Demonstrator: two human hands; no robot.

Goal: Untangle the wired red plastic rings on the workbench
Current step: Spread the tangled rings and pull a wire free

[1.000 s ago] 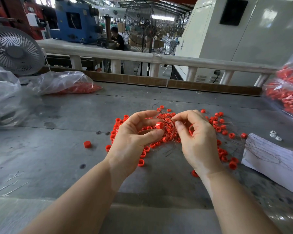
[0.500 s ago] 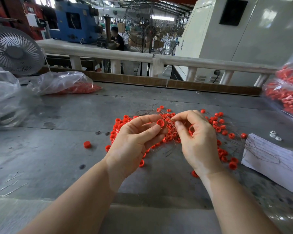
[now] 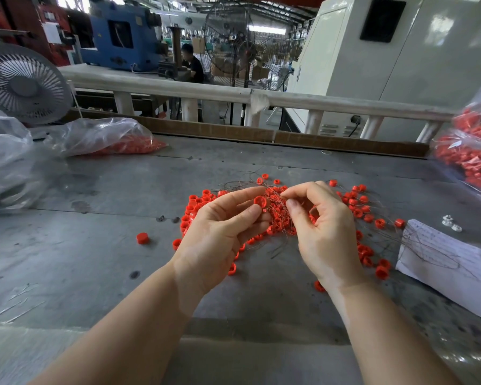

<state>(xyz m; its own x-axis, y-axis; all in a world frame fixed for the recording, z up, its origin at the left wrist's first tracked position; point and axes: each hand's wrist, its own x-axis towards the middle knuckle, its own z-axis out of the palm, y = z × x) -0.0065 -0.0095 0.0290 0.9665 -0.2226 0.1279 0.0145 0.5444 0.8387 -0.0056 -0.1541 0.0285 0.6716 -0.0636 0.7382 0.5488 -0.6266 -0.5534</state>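
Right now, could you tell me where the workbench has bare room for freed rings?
Bare metal lies between the stray ring and the plastic bag, also ahead of the ring pile. Crowded: between the pile and the paper sheet.

Legible text: none.

- Sheet of white paper [image 3: 453, 262], lying at the right of the workbench [image 3: 95, 259]: faint handwritten or printed lines, too small and blurred to read.
- Red machine [image 3: 39, 29], far left background: white notices fixed to its front, lettering not resolvable.
- No brand, number or sign readable on any other item in view.
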